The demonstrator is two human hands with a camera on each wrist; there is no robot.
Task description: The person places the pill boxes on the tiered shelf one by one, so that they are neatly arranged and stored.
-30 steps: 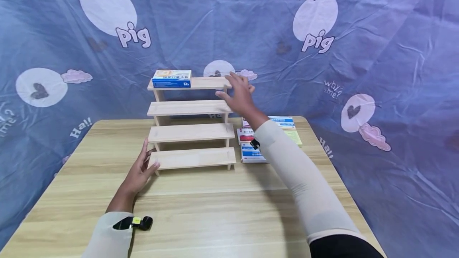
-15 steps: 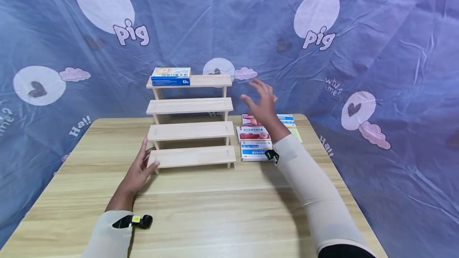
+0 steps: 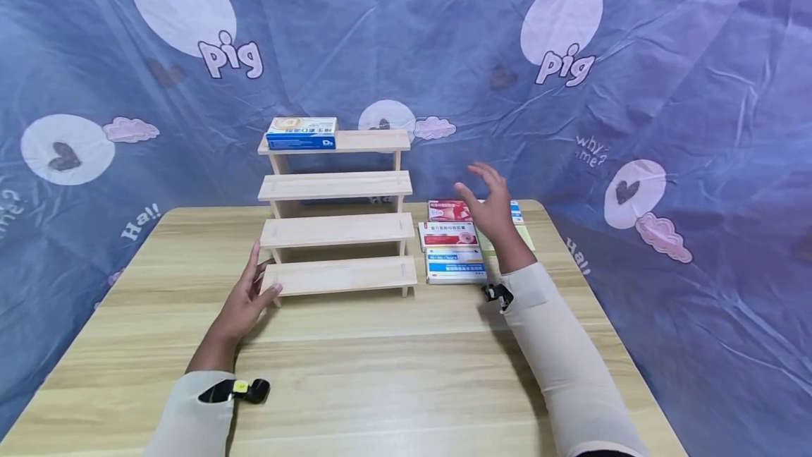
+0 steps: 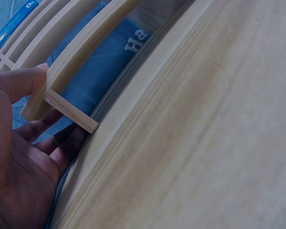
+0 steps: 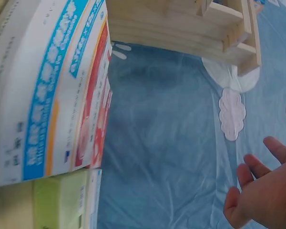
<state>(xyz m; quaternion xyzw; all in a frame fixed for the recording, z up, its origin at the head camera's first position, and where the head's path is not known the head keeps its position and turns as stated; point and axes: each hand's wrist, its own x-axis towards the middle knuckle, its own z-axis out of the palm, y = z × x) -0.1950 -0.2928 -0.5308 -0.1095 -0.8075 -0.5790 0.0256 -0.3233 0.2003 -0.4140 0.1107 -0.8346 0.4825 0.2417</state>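
A stepped wooden display rack with several shelves stands on the table. My left hand grips the left end of its lowest shelf; in the left wrist view the thumb lies on top of the board and the fingers reach below it, beside the leg. On the left of the top shelf lies a blue and white medicine box. My right hand is raised over the medicine boxes right of the rack, fingers spread and holding nothing. Below it lie a blue-white box, a red-white box and a red box.
A green box and another blue-white box lie behind the right hand, partly hidden by it. The wooden table ends at a blue printed cloth hanging at the back and sides.
My right hand has moved from the right end of the top shelf, rightward and down to above the boxes. The left hand keeps its place on the lowest shelf.
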